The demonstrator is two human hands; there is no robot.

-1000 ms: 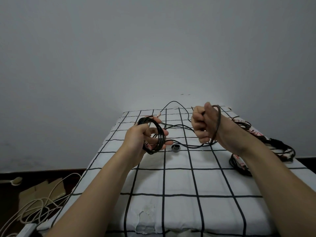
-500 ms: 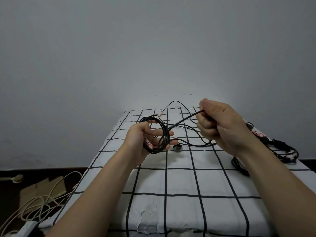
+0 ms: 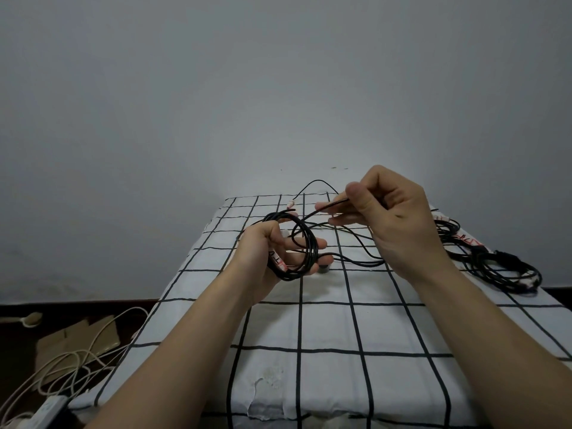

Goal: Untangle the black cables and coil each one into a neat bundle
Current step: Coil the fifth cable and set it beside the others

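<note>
Up over the checked worktop (image 3: 334, 329), two hands work one black cable: the left hand (image 3: 266, 252) has its grip curled through a coil (image 3: 314, 249) of several turns, while the right hand (image 3: 399, 221) pinches the loose strand (image 3: 332, 203) between thumb and fingers, just right of the coil. One heap (image 3: 495, 264) of further black cables lies at the right edge, too tangled to count. One small round thing (image 3: 325, 270) is mostly hidden behind the left fingertips.
</note>
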